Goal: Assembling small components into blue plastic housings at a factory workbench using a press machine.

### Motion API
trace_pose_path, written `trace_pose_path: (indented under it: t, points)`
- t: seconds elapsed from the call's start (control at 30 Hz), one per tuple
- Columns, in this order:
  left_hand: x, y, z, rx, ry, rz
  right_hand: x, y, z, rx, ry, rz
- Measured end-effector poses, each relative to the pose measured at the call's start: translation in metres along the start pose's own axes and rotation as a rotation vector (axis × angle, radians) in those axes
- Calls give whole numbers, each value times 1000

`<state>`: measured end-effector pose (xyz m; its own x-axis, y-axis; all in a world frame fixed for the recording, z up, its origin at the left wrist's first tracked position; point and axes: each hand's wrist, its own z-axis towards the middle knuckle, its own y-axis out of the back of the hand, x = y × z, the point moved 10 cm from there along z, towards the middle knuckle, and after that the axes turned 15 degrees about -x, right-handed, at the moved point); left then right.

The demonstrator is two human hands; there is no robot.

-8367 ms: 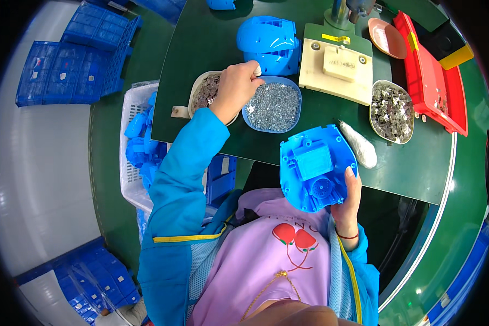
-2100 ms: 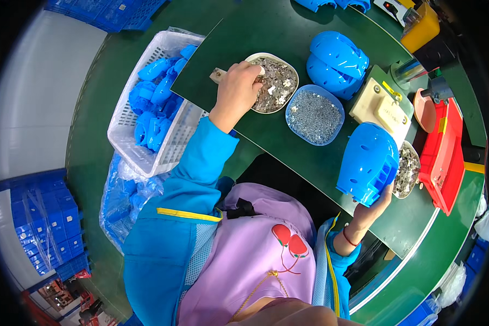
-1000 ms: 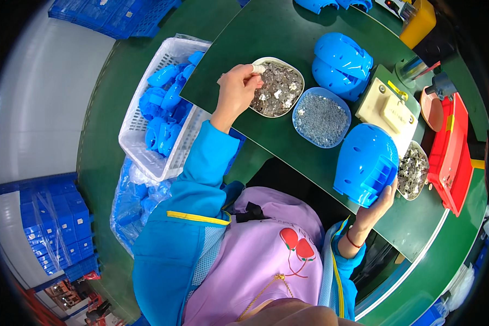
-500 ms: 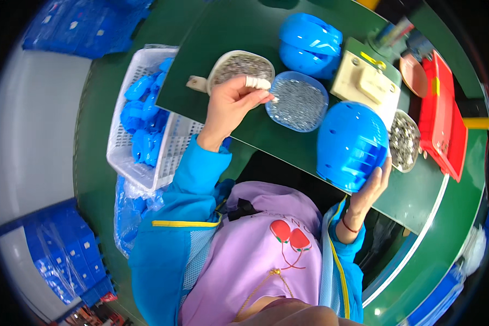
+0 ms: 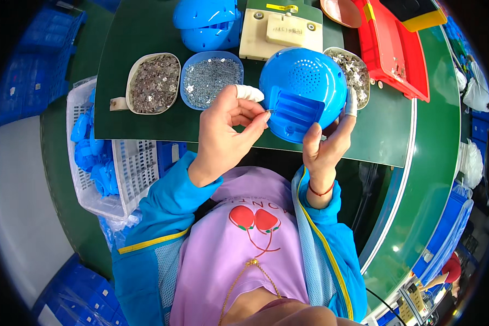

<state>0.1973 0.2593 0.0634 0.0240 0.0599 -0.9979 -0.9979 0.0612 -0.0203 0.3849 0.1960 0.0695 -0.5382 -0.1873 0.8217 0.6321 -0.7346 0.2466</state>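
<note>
A rounded blue plastic housing (image 5: 331,103) is tilted in my right hand (image 5: 331,142), which grips it from the right and below. Its speaker-like hole pattern and a slotted rectangular compartment (image 5: 296,111) face me. At the compartment's left edge, my left hand (image 5: 228,127) pinches a small metal piece (image 5: 270,111) between thumb and forefinger; its exact kind is too small to tell. White wraps cover one finger on each hand. Behind my left hand stand a blue tub (image 5: 212,81) of small silvery parts and a cream tub (image 5: 154,84) of flat metal pieces.
More blue housings (image 5: 206,24) sit at the back. Beside them is a cream block fixture (image 5: 284,30). Another tub of metal pieces (image 5: 350,70) and a red bin (image 5: 394,49) stand to the right. A white basket (image 5: 133,168) of blue parts is at left.
My left hand has moved right from the tubs to the housing with the small piece. The housing has been turned, so its hole pattern and compartment now show. My view has shifted right.
</note>
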Motion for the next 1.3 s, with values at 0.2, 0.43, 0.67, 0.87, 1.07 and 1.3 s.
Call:
trace_pose_path:
  t: [0.2,0.43,0.67,0.87,1.07,1.3]
  points:
    - [-2,-7,-3,-100,-77,104,2,4,-2,-39,93,-32]
    - [11,-11,3,-33,34,60,3,16,2,-147,125,53]
    - [31,-9,15,117,156,-237,-19,-3,-20,27,-78,67]
    - [52,24,-1,30,481,-374,-59,26,-30,14,-420,67]
    - [54,5,-9,6,489,-371,-83,118,18,-491,-38,-381]
    - [85,-49,-59,213,657,-557,-74,84,-6,-252,1,-253]
